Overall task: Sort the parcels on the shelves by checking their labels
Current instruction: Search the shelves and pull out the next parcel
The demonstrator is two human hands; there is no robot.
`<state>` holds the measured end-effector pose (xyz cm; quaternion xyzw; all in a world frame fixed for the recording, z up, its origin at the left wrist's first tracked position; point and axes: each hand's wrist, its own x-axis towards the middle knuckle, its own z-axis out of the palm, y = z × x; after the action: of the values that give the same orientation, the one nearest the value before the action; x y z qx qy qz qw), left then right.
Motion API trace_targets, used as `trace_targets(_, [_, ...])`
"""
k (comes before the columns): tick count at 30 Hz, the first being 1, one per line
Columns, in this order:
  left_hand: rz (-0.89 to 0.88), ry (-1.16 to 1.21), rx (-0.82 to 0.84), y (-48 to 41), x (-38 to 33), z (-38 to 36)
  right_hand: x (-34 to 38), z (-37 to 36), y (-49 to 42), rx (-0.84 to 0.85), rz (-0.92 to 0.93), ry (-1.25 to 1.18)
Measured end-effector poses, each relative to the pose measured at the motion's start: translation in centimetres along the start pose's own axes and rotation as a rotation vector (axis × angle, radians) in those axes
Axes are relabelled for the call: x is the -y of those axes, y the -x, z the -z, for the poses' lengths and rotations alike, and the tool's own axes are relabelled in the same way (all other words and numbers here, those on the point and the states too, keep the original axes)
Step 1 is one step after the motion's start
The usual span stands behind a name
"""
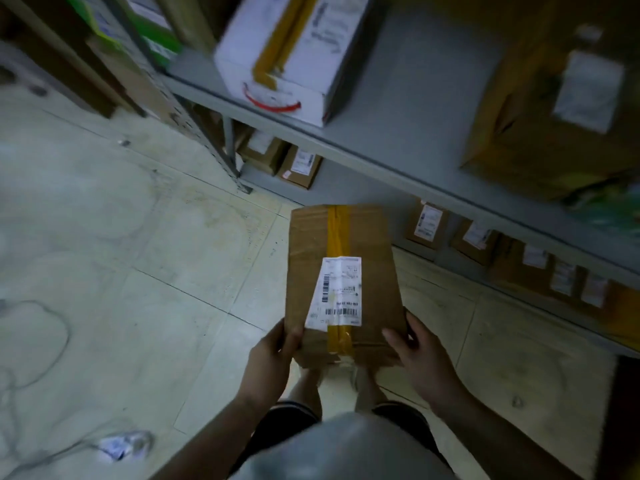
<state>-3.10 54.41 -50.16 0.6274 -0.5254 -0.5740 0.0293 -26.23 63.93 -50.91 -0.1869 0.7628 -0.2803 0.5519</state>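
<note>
I hold a brown cardboard parcel (pixel 349 244) in front of me over the floor, its top face turned up. A yellow tape strip runs along its middle and a white barcode label (pixel 337 292) is stuck on its near half. My left hand (pixel 273 348) grips the near left corner, thumb on top. My right hand (pixel 412 348) grips the near right corner, thumb on the top face. On the grey metal shelf (pixel 408 109) stand a white parcel with yellow tape (pixel 304 53) and a large brown parcel with a white label (pixel 561 98).
Several small brown labelled parcels (pixel 426 223) sit on the lowest shelf level along the right. More boxes, one green and white (pixel 152 29), fill the rack at top left. The tiled floor (pixel 138 237) has a cable at left and crumpled paper (pixel 121 445).
</note>
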Motion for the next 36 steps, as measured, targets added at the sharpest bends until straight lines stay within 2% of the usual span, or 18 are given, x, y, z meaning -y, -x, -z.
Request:
trace_targets(7, [-0.255, 0.065, -0.165, 12.3, -5.0, 9.3, 8.0, -0.7, 10.9, 0.024, 0.353, -0.004])
trace_targets(12, [-0.386, 0.185, -0.294, 14.5, -6.3, 12.1, 10.6, -2.4, 13.2, 0.052, 0.516, -0.072])
trace_targets(18, [-0.461, 0.267, -0.317, 15.7, -7.2, 12.9, 12.5, -2.2, 14.1, 0.076, 0.621, -0.113])
trace_targets(27, [-0.404, 0.236, -0.299, 14.4, -7.1, 12.0, 11.6, -1.4, 13.1, 0.064, 0.595, -0.138])
trace_targets(36, [-0.132, 0.196, -0.262, 11.9, -3.6, 9.2, 8.0, -1.1, 9.0, 0.183, 0.417, -0.078])
